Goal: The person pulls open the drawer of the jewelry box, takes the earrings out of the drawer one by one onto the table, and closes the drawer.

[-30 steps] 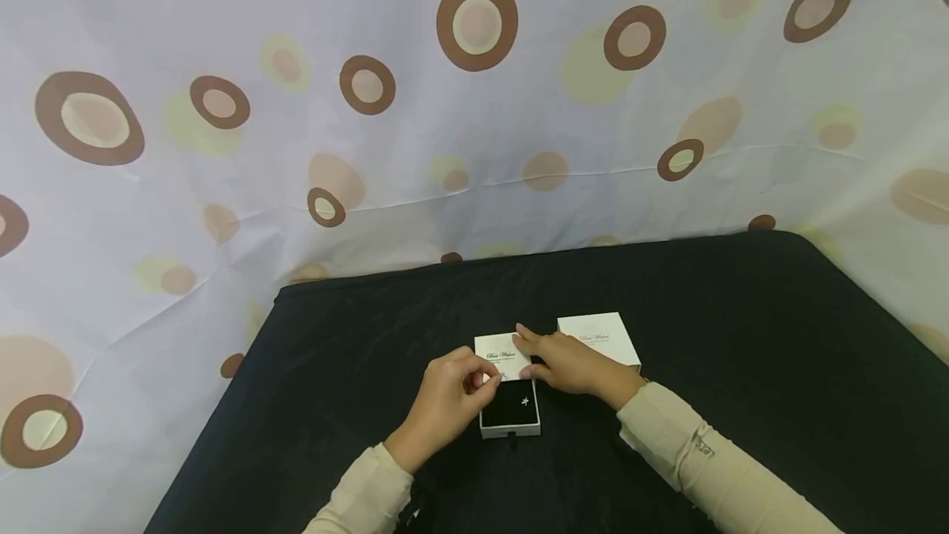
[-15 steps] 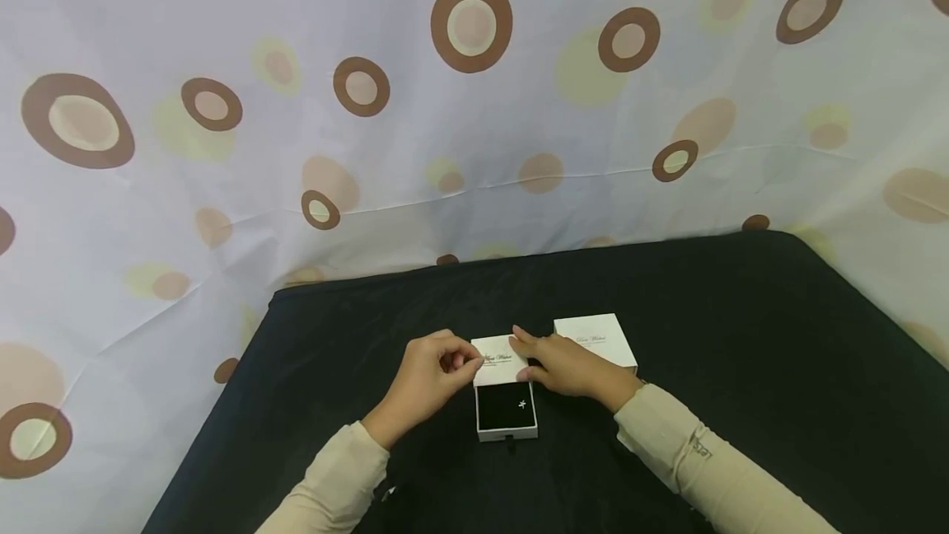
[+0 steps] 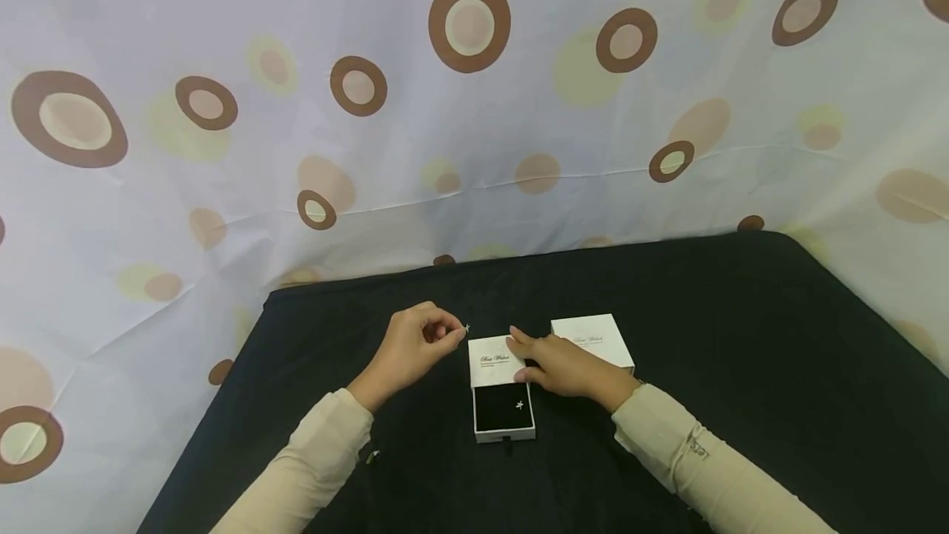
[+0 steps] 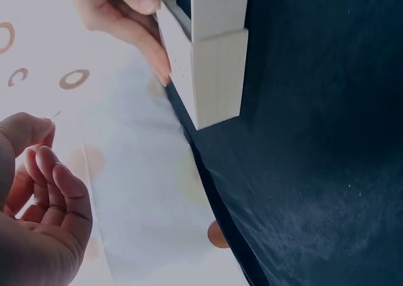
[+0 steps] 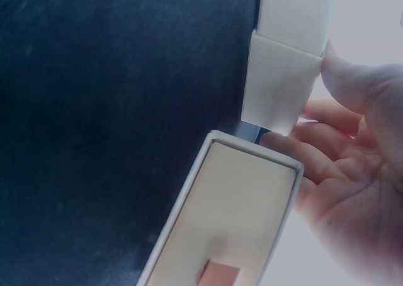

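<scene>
Pinching a tiny star [image 3: 467,328], the left hand [image 3: 409,344] is now off the open box [image 3: 495,363], by its far left corner, so that star seems safely out. Another star [image 3: 519,405] lies inside it. The right hand [image 3: 567,365] grips the box's right side; a second box [image 3: 593,331] sits right of it.

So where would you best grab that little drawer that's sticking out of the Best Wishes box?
Likely by the small black pull tab at the front of the drawer, pinched from the side nearest the person. The tab juts out mid-front, and the drawer opens that way; the right hand touches the white sleeve behind, leaving the front uncovered.
</scene>
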`<state>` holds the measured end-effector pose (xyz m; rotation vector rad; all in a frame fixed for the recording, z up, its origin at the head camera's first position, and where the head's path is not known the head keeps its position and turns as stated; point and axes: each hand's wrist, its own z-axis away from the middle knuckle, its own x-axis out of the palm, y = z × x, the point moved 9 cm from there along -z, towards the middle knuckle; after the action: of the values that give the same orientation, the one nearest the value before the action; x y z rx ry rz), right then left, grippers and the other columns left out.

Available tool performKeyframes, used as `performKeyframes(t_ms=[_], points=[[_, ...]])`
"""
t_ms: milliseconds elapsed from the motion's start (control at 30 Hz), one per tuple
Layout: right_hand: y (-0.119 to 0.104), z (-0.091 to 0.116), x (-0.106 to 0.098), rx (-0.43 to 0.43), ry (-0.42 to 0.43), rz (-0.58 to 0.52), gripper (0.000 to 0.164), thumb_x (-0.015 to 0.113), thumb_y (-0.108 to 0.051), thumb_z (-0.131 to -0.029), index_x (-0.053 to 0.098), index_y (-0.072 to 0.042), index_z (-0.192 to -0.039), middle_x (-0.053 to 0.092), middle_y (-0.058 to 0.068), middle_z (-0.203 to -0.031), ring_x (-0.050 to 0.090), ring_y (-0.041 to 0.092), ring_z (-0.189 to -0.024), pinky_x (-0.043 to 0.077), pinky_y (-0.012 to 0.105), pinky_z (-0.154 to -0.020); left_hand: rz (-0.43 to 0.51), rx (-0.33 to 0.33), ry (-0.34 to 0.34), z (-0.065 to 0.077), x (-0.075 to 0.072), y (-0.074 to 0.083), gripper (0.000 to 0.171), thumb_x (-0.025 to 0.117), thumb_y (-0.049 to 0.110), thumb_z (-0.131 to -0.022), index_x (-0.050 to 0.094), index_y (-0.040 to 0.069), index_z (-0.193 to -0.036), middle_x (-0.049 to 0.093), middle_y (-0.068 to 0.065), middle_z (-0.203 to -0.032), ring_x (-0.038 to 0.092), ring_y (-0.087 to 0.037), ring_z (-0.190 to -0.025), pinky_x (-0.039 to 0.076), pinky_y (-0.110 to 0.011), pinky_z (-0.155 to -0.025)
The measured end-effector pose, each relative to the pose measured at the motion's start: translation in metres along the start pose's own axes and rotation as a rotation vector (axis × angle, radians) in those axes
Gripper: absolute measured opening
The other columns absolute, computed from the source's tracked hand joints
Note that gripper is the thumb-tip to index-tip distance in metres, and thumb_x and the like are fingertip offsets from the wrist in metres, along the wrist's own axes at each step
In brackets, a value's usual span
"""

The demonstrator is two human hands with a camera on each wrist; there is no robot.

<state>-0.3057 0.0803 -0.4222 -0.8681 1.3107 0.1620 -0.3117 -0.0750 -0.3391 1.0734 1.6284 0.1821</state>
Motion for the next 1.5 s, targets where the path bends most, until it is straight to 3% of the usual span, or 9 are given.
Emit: performKeyframes(t_ms=[400,767,1267,1500], points=[[0.001,0.002,-0.001,0.010,-0.013,-0.006,0.057,0.057,-0.024,-0.096,0.038,0.003,-0.143,0.028,0.022,-0.152,0.048,0.038,-0.126,0.040,0.052,-0.102,-0.040,0.015,-0.014,-0.024,0.003,-0.008,0.006,0.068,0.013,-0.089,0.073,0.009,-0.088,0.050,0.004,-0.072,0.046,-0.011,-0.063,0.041,-0.024,-0.056],[0.001,0.000,-0.001,0.012,-0.016,0.002,0.057,0.058,-0.025,-0.095,0.040,0.003,-0.142,0.029,0.022,-0.151,0.049,0.037,-0.125,0.037,0.055,-0.103,-0.176,0.048,-0.058,-0.040,0.013,-0.014,0.007,0.065,0.013,-0.092,0.070,0.008,-0.089,0.049,0.001,-0.075,0.045,-0.011,-0.065,0.040,-0.025,-0.059],[0.001,-0.001,0.000,0.001,-0.011,0.004,0.057,0.059,-0.024,-0.095,0.040,0.003,-0.141,0.029,0.023,-0.151,0.049,0.037,-0.125,0.040,0.051,-0.102,-0.216,-0.014,-0.078,-0.058,0.035,-0.040,0.007,0.065,0.011,-0.091,0.070,0.007,-0.090,0.052,-0.003,-0.083,0.049,-0.014,-0.072,0.044,-0.029,-0.066],[0.002,0.000,-0.001,0.016,-0.016,0.004,0.057,0.059,-0.025,-0.095,0.040,0.002,-0.142,0.029,0.022,-0.151,0.050,0.037,-0.124,0.037,0.055,-0.103,-0.235,-0.065,-0.142,-0.066,0.049,-0.058,0.007,0.065,0.012,-0.092,0.070,0.007,-0.089,0.054,-0.003,-0.085,0.050,-0.016,-0.074,0.045,-0.032,-0.069]])
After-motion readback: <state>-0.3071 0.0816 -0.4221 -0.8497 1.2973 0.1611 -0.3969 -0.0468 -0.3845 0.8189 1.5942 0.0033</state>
